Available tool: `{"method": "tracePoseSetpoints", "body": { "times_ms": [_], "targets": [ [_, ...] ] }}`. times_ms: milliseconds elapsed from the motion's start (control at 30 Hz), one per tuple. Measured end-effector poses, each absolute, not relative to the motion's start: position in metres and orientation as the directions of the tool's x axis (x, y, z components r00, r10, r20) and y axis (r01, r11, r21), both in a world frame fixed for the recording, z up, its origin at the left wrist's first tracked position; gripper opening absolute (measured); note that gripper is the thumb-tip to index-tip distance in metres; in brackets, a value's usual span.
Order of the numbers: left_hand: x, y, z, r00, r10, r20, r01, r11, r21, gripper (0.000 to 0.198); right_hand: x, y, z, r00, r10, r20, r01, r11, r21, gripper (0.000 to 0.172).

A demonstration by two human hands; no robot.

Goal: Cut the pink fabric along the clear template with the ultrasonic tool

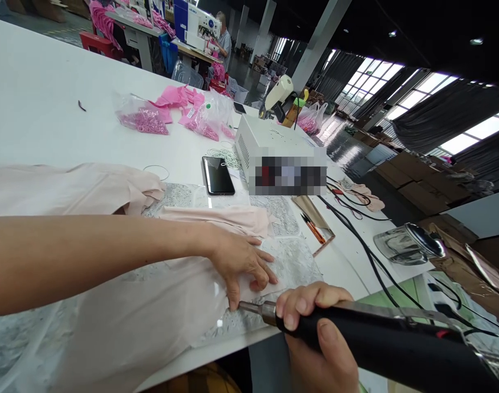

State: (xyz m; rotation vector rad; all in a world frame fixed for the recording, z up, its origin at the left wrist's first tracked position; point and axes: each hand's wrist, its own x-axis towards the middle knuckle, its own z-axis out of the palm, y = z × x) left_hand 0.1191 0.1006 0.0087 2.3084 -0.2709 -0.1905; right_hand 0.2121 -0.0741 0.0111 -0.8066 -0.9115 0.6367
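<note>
My left hand (243,263) lies flat, fingers spread, pressing a pale pink fabric (130,311) onto a patterned sheet (290,262) on the white table (48,93). My right hand (318,344) is wrapped round the black handle of a hand tool (380,338). The tool's metal tip (253,309) points left and touches the fabric just below my left thumb. A cable runs from the tool's rear toward the right.
A white control box (274,150) stands behind the work, with a black phone (217,174) to its left. Bags of pink beads (145,117) and pink cloth pieces lie further back. Black cables (364,245), a metal stand (408,244) and orange pens (313,228) sit right. A person sits at distant sewing machines.
</note>
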Motion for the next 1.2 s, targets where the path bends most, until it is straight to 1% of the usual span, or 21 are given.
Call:
{"method": "tracePoseSetpoints", "body": {
  "times_ms": [100, 167, 200, 233, 267, 333, 367, 433, 500, 533, 633, 733, 767, 833, 900, 967, 1033, 1133, 1200],
  "targets": [
    [0.116, 0.096, 0.020, 0.962, -0.261, -0.078, -0.137, -0.712, 0.689, 0.029, 0.220, -0.078, 0.014, 0.541, 0.746, 0.388, -0.186, 0.556, -0.810, 0.013],
    [0.110, 0.087, 0.029, 0.972, -0.231, -0.049, -0.150, -0.766, 0.625, 0.026, 0.230, -0.083, 0.018, 0.577, 0.718, 0.389, -0.191, 0.583, -0.790, 0.017],
    [0.105, 0.079, 0.033, 0.981, -0.192, -0.022, -0.144, -0.804, 0.577, 0.025, 0.237, -0.086, 0.020, 0.588, 0.706, 0.395, -0.184, 0.592, -0.785, 0.021],
    [0.098, 0.069, 0.036, 0.991, -0.134, 0.009, -0.118, -0.838, 0.533, 0.024, 0.244, -0.090, 0.022, 0.601, 0.693, 0.398, -0.173, 0.599, -0.782, 0.025],
    [0.091, 0.057, 0.036, 0.999, -0.024, 0.022, -0.032, -0.873, 0.486, 0.024, 0.252, -0.094, 0.023, 0.613, 0.683, 0.397, -0.163, 0.601, -0.782, 0.030],
    [0.075, 0.031, 0.028, 0.975, 0.222, -0.016, 0.211, -0.896, 0.391, 0.026, 0.268, -0.101, 0.022, 0.636, 0.673, 0.378, -0.165, 0.597, -0.785, 0.042],
    [0.067, 0.018, 0.021, 0.954, 0.298, -0.034, 0.290, -0.886, 0.362, 0.032, 0.275, -0.104, 0.021, 0.644, 0.672, 0.366, -0.176, 0.596, -0.784, 0.044],
    [0.054, -0.003, 0.004, 0.928, 0.373, -0.011, 0.359, -0.885, 0.295, 0.050, 0.285, -0.106, 0.016, 0.641, 0.688, 0.340, -0.217, 0.588, -0.779, 0.037],
    [0.044, -0.014, -0.010, 0.939, 0.340, 0.048, 0.320, -0.918, 0.235, 0.062, 0.289, -0.103, 0.012, 0.643, 0.695, 0.322, -0.257, 0.592, -0.764, 0.028],
    [0.041, -0.015, -0.013, 0.945, 0.322, 0.065, 0.302, -0.929, 0.215, 0.064, 0.289, -0.100, 0.011, 0.647, 0.691, 0.322, -0.271, 0.604, -0.750, 0.024],
    [0.036, -0.007, -0.005, 0.972, 0.224, 0.075, 0.210, -0.964, 0.164, 0.060, 0.282, -0.092, 0.010, 0.648, 0.695, 0.312, -0.325, 0.622, -0.712, 0.021],
    [0.029, 0.004, 0.013, 0.996, 0.067, 0.060, 0.058, -0.989, 0.132, 0.055, 0.274, -0.087, 0.005, 0.614, 0.735, 0.287, -0.374, 0.592, -0.714, 0.022],
    [0.026, 0.005, 0.016, 0.997, 0.037, 0.071, 0.028, -0.992, 0.122, 0.054, 0.272, -0.087, 0.003, 0.606, 0.741, 0.289, -0.377, 0.587, -0.716, 0.023],
    [0.020, 0.005, 0.016, 0.990, 0.067, 0.126, 0.055, -0.994, 0.095, 0.055, 0.268, -0.086, -0.002, 0.594, 0.741, 0.312, -0.368, 0.596, -0.714, 0.026],
    [0.015, 0.004, 0.010, 0.968, 0.170, 0.187, 0.157, -0.984, 0.082, 0.058, 0.266, -0.087, -0.005, 0.581, 0.745, 0.328, -0.369, 0.600, -0.709, 0.025],
    [0.012, 0.004, 0.004, 0.950, 0.228, 0.216, 0.212, -0.973, 0.092, 0.057, 0.264, -0.089, -0.006, 0.569, 0.753, 0.331, -0.378, 0.596, -0.709, 0.023],
    [0.013, 0.010, 0.003, 0.959, 0.198, 0.202, 0.179, -0.978, 0.110, 0.053, 0.264, -0.094, -0.004, 0.562, 0.759, 0.327, -0.379, 0.588, -0.715, 0.023],
    [0.017, 0.023, 0.011, 0.986, 0.079, 0.144, 0.057, -0.987, 0.148, 0.042, 0.266, -0.101, 0.000, 0.501, 0.805, 0.319, -0.401, 0.542, -0.738, 0.025],
    [0.022, 0.028, 0.016, 0.987, 0.070, 0.142, 0.043, -0.982, 0.183, 0.035, 0.269, -0.103, 0.002, 0.475, 0.820, 0.319, -0.421, 0.530, -0.736, 0.026]
  ]
}}
